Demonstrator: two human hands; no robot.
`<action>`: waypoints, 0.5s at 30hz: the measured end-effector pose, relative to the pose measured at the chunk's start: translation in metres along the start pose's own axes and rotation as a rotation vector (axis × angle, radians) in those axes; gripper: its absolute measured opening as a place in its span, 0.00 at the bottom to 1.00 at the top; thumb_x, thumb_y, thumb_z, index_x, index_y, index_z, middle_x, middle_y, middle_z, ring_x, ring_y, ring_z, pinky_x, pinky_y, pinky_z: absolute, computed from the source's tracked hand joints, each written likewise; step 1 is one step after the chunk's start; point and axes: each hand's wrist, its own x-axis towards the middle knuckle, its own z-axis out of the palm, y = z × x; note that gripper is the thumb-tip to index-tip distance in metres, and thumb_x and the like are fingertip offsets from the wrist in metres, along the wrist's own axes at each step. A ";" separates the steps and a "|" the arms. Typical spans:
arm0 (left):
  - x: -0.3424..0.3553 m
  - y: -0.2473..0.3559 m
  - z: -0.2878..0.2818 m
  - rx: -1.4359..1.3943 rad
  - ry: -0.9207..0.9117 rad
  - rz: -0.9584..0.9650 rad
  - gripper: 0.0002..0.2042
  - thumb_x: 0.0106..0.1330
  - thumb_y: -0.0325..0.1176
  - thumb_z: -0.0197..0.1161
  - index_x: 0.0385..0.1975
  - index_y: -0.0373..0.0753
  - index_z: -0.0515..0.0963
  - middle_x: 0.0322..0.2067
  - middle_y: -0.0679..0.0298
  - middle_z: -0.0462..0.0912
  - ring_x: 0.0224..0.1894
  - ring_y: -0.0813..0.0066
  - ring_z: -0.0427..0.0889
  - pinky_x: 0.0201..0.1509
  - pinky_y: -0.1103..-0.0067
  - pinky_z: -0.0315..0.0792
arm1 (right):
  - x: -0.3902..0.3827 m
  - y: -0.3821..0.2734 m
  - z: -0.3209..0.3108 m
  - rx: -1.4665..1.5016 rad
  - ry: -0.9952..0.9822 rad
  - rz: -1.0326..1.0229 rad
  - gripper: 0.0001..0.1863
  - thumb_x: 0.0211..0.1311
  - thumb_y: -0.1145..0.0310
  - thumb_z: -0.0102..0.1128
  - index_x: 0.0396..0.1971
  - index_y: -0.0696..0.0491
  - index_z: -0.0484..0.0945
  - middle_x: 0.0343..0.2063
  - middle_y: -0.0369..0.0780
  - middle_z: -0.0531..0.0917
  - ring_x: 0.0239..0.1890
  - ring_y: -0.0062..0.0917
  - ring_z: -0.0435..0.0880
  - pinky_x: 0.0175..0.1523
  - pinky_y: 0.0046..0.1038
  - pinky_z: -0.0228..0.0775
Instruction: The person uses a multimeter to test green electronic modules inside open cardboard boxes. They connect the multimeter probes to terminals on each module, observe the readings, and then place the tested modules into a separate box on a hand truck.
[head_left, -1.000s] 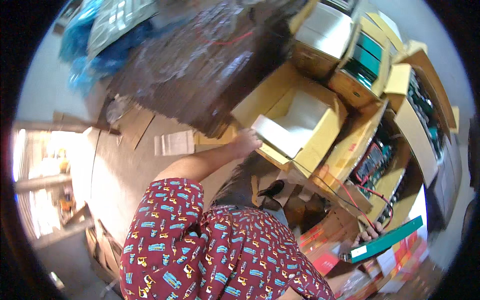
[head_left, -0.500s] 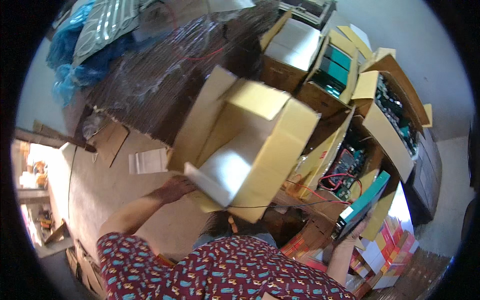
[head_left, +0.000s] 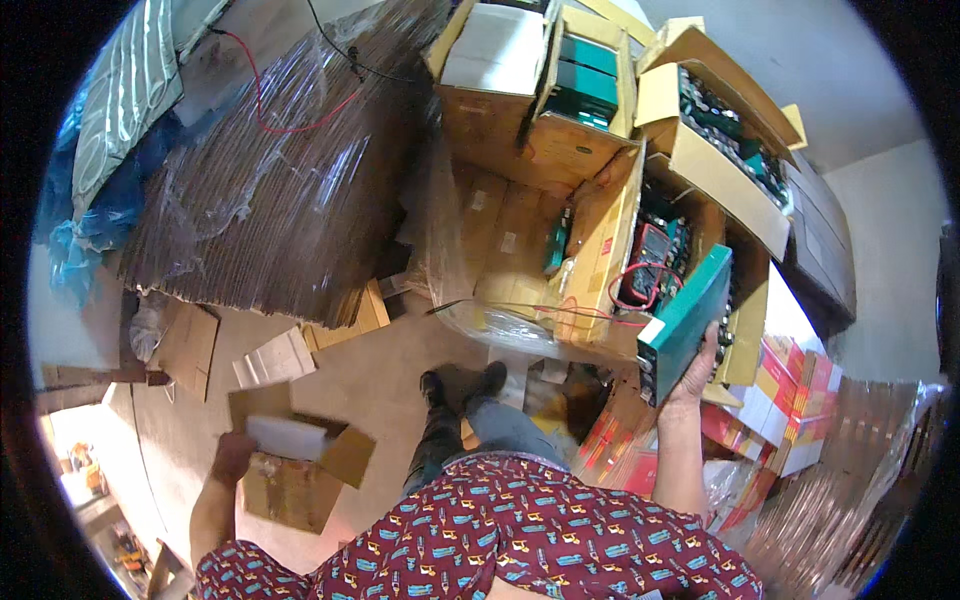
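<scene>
Low on my left, my left hand [head_left: 233,457] grips the edge of an open cardboard box [head_left: 290,490], which hangs beside my leg with its flaps up and something white inside. My right hand [head_left: 697,372] is closed around a flat green box [head_left: 690,300] with a dark side, held tilted; part of its far end overlaps the things behind. Just beyond it, a dark multimeter [head_left: 652,248] with red and black leads lies among green circuit boards in a carton [head_left: 705,222].
Green boxes [head_left: 587,80] fill a carton at the back; another carton [head_left: 740,185] holds circuit boards. A large open carton [head_left: 500,215] stands ahead. A tall stack of flattened cardboard [head_left: 290,190] is on the left. Red-and-white packages [head_left: 790,400] lie at the right.
The cardboard box has swung from in front of me down to my lower left with my left hand. My view has shifted to the right. The green box stays in my right hand.
</scene>
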 end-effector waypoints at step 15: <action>0.037 0.037 -0.003 -1.930 0.384 -0.369 0.28 0.75 0.49 0.54 0.68 0.39 0.68 0.59 0.59 0.76 0.57 0.67 0.77 0.62 0.68 0.74 | -0.082 0.023 0.054 -0.035 0.044 0.003 0.40 0.66 0.31 0.56 0.66 0.46 0.71 0.51 0.36 0.83 0.45 0.28 0.85 0.52 0.33 0.80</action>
